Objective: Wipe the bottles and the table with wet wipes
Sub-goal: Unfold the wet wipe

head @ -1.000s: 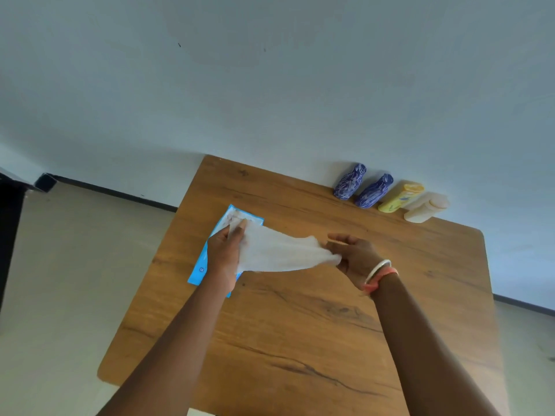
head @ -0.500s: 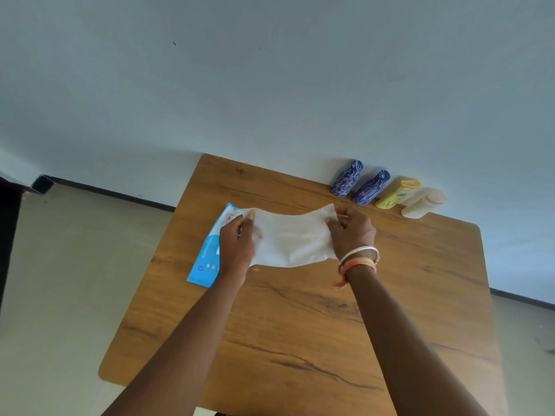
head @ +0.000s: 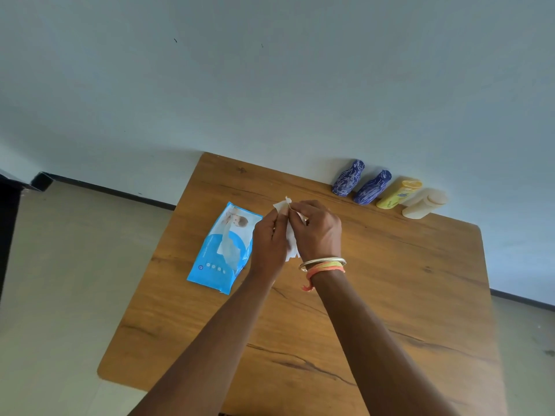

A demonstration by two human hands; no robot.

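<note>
Wooden table (head: 390,295) against pale wall (head: 270,85), left hand (head: 268,241) and right hand (head: 319,235) close together above it, both pinching a bunched white wipe (head: 292,249), blue pack (head: 222,250) just left, and along the far edge a row: blue bottle (head: 348,177), second blue bottle (head: 372,187), yellow bottle (head: 398,194), cream bottle (head: 423,203).

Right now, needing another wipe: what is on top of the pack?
A white wipe pokes out of the pack's top. The left hand hides its right edge.
</note>
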